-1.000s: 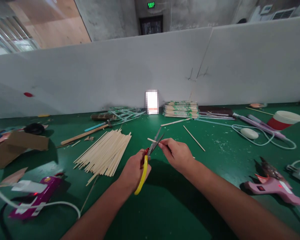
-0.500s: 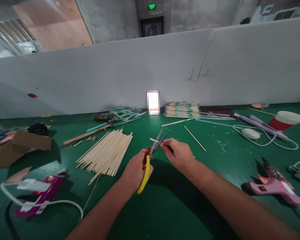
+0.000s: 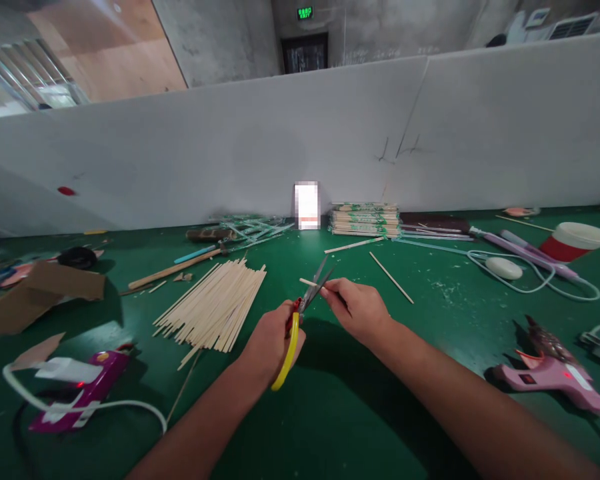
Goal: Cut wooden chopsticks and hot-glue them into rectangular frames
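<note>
Hardly anything has moved since the last frame: the view has slipped a touch, while both hands and the yellow-handled scissors (image 3: 293, 333) keep their pose above the green surface (image 3: 300, 427). Left-hand fingers are wrapped through the handles of the scissors, the left hand (image 3: 269, 340) gripping firmly; the right hand (image 3: 361, 308) pinches a thin wooden stick (image 3: 307, 283) between its fingertips. That stick lies across the parted blades, its free end poking out left of them. It looks whole, so I judge the cut not yet made.

Plenty remains uncut, by the look of it: a fanned pile of wooden sticks (image 3: 215, 303) lies left of the scissors, and two single sticks lie beyond them, toward the right. Beyond the scissors, clear printed sleeves (image 3: 365, 219) hold more sticks in a stack; crumpled plastic wrappers (image 3: 254, 230) lie beyond and to the left. Far right of the scissors stands a red-and-white paper cup (image 3: 563, 249), though from this angle its contents cannot be made out.
</note>
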`<state>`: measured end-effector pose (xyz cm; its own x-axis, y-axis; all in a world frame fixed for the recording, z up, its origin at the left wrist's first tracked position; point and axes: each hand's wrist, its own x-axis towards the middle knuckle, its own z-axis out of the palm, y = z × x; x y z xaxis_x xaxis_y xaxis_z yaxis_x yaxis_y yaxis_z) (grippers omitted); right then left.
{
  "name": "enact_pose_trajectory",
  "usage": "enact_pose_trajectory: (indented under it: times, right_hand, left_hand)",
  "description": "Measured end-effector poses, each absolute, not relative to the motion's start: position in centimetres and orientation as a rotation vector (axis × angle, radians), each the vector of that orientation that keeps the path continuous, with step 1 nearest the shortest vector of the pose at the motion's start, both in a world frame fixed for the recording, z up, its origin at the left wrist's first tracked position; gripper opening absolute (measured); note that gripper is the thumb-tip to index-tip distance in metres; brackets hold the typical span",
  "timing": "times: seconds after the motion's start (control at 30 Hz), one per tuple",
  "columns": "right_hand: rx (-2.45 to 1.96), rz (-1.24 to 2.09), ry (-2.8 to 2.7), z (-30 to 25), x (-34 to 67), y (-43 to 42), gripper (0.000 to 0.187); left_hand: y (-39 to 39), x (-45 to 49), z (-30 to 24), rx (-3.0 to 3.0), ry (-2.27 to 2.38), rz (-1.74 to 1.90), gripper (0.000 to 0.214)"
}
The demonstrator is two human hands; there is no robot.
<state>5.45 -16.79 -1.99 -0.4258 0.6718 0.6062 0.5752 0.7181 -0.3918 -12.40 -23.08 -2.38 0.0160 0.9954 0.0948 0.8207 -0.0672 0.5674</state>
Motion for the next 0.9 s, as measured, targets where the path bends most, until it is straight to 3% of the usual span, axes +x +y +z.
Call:
enact_pose_trajectory:
  times: [0.2, 0.4, 0.67, 0.9]
  right_hand:
    - [-1.021, 0.216, -2.253, -1.4, 5.5, -16.8, 0.031]
    - [-1.041, 0.189, -2.351, -1.1, 5.6, -16.7, 0.035]
    - [-0.965, 0.187, -2.271, -1.1, 5.5, -17.0, 0.033]
    - [-1.047, 0.497, -1.921, -1.2, 5.7, -16.3, 0.029]
  left_hand:
    - [-22.3, -12.1, -3.0, 1.978, 1.827, 0.636, 0.033]
    - [-22.7, -12.8, -2.7, 2.024, 1.924, 0.623, 0.009]
    - [-23.1, -12.3, -2.0, 1.986, 1.926, 0.618, 0.009]
    - [-22.9, -11.9, -2.2, 1.847, 1.675, 0.756, 0.035]
